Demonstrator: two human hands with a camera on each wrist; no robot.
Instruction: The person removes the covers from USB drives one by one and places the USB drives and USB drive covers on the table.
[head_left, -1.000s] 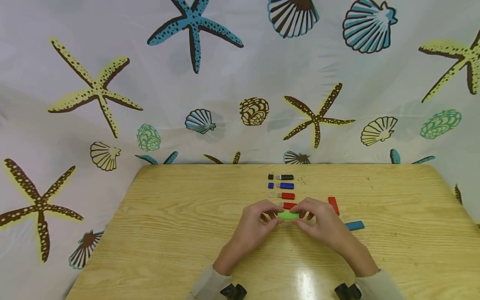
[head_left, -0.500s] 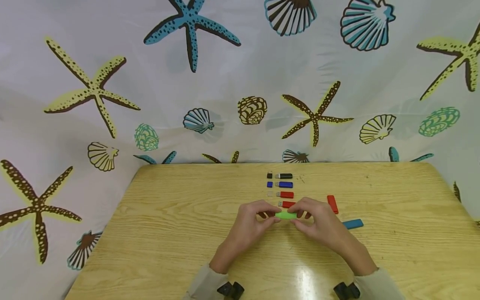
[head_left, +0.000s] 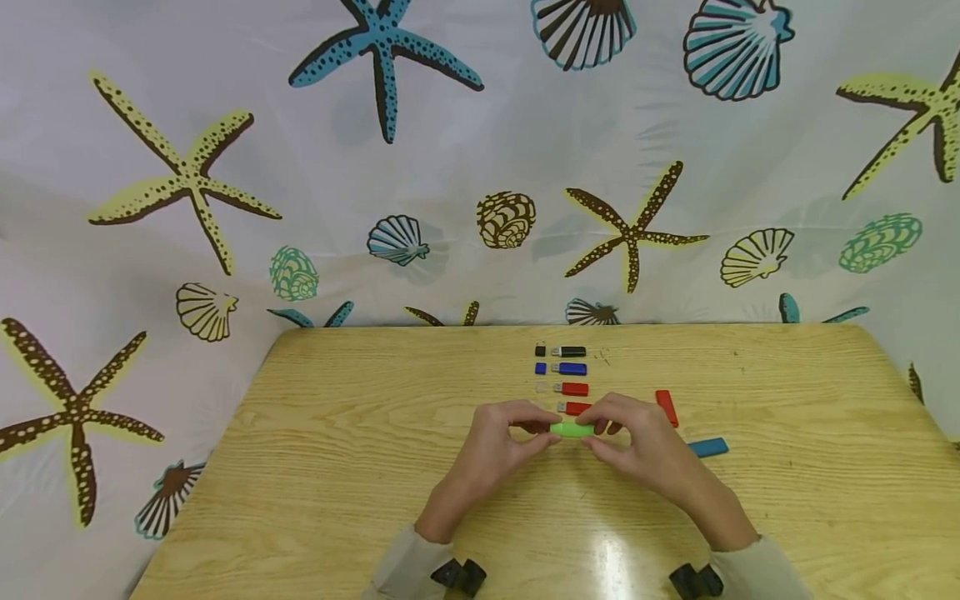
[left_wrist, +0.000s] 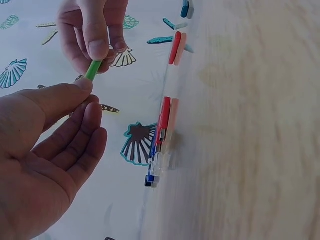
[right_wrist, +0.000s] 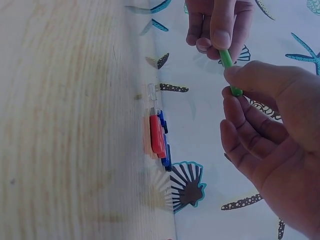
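Both hands hold one bright green USB stick [head_left: 572,430] above the table, with no metal plug showing on it. The left hand [head_left: 493,446] pinches its left end between thumb and fingers. At the other end, the right hand [head_left: 641,440] pinches it the same way. In the left wrist view the green stick [left_wrist: 93,70] bridges the two thumbs, and the fingertips cover its ends. Just beyond the hands lies a red USB stick [head_left: 574,408], partly hidden by the right hand's fingers.
Beyond are uncapped USB sticks in a column: red [head_left: 575,389], blue [head_left: 572,369] and black [head_left: 573,352]. Their caps lie left of them: clear [head_left: 541,387], blue [head_left: 540,368], black [head_left: 540,351]. Right of the hands lie a red stick [head_left: 667,408] and a blue stick [head_left: 708,447].
The left hand has shifted slightly left along the green USB stick. Both hands keep their pinch on it, and the other sticks have not moved on the table.
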